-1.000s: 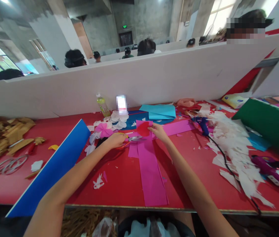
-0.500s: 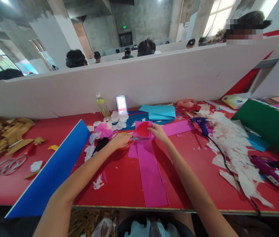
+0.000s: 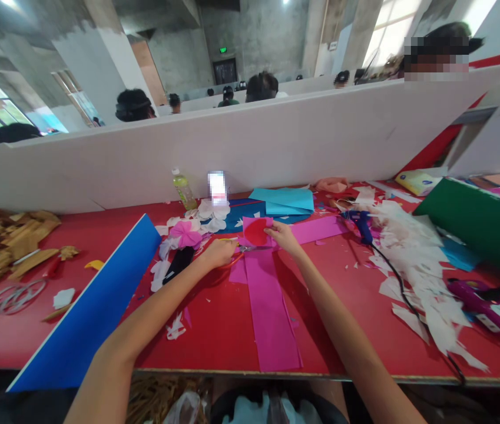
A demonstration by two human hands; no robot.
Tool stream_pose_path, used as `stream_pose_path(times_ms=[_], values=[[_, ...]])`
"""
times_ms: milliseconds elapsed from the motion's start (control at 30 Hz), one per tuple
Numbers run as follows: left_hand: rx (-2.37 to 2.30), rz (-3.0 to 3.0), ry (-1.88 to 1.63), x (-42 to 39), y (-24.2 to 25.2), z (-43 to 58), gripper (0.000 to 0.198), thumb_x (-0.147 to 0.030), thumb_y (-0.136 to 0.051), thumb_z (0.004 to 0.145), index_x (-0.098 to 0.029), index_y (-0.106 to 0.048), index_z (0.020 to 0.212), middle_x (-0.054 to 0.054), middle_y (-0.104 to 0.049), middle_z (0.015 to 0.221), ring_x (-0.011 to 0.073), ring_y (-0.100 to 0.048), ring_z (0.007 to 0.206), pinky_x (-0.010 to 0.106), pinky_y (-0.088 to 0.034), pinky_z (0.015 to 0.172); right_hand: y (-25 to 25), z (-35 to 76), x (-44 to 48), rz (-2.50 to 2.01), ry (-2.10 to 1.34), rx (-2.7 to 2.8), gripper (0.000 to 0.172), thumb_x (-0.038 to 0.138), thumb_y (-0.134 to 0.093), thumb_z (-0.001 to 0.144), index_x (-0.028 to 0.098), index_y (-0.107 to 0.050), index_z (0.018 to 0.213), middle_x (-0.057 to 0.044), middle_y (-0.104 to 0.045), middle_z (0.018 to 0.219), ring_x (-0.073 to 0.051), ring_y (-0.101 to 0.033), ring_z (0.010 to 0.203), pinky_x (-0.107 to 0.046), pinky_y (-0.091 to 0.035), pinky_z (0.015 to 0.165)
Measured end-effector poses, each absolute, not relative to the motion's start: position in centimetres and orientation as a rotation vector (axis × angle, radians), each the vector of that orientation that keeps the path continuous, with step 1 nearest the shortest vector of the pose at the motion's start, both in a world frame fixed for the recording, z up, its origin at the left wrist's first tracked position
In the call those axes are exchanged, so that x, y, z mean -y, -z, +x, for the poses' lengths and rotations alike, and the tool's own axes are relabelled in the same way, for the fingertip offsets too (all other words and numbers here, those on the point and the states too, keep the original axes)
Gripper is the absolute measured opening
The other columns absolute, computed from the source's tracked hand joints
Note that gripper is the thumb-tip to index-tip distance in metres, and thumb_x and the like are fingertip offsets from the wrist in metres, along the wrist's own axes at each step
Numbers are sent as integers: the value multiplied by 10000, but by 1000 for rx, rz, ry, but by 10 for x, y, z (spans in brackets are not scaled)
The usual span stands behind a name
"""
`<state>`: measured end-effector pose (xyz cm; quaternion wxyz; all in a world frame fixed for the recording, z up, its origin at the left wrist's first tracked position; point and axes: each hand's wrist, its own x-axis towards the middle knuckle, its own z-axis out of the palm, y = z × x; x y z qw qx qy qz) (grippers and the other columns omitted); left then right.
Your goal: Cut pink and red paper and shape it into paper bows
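Observation:
My left hand (image 3: 219, 254), closed around the orange-handled scissors (image 3: 248, 249), is just left of the middle of the table. The blades point right, along the lower edge of a small magenta paper piece (image 3: 246, 224). A red rounded cutout (image 3: 255, 232) lies against that piece. My right hand (image 3: 280, 234) pinches both at their right edge, thumb and fingers together. Below the hands a long magenta paper strip (image 3: 271, 318) runs toward the table's front edge, and another magenta strip (image 3: 320, 229) extends to the right.
A blue board (image 3: 95, 300) leans at left; a green board (image 3: 479, 224) stands at right. A blue glue gun (image 3: 361, 224) with a black cord lies beside white paper scraps (image 3: 413, 253). A bottle (image 3: 183, 189) and a lit phone (image 3: 217, 187) stand by the white partition (image 3: 250, 144). People sit beyond it.
My left hand and forearm have shifted slightly, showing more of the black item beside them. My right hand holds the red cutout and magenta piece in nearly the same place.

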<state>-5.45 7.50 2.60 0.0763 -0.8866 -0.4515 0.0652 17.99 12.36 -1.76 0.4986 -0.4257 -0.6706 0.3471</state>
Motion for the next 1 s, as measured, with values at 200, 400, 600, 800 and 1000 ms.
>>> stream_pose_path(times_ms=[200, 400, 600, 800, 1000], values=[[1375, -2652, -239, -75, -26, -57, 252, -177, -405, 864, -141, -572, 1050, 142, -670, 1019, 239, -648, 932, 304, -498, 726, 24, 181, -128, -1046, -802, 1641, 244, 342, -547, 751, 186, -687, 876, -39, -709, 876, -222, -633, 826, -344, -483, 765], [1367, -2653, -263, -75, -26, -59, 232, -207, -403, 874, -142, -579, 1010, 134, -674, 1007, 259, -653, 922, 304, -490, 675, 25, 180, -129, -1030, -807, 1655, 251, 356, -541, 757, 181, -684, 866, -44, -709, 871, -213, -633, 816, -333, -478, 767], [1386, -2645, -299, -72, -29, -59, 243, -234, -411, 874, -156, -583, 1027, 131, -672, 1005, 256, -655, 895, 303, -481, 673, 21, 180, -125, -1052, -808, 1647, 218, 321, -560, 756, 182, -694, 856, -45, -711, 859, -223, -633, 820, -354, -479, 788], [1391, -2654, -282, -72, -31, -60, 277, -286, -391, 896, -150, -598, 1018, 135, -679, 969, 255, -655, 882, 311, -478, 694, 21, 179, -125, -1058, -825, 1638, 200, 286, -576, 758, 187, -699, 881, -50, -714, 892, -237, -637, 853, -381, -479, 817], [1424, -2666, -243, -71, -30, -58, 260, -309, -427, 891, -149, -611, 981, 137, -681, 927, 250, -661, 857, 291, -461, 686, 23, 180, -126, -1010, -885, 1630, 227, 296, -571, 761, 172, -689, 910, -55, -711, 920, -229, -633, 893, -370, -478, 839]])
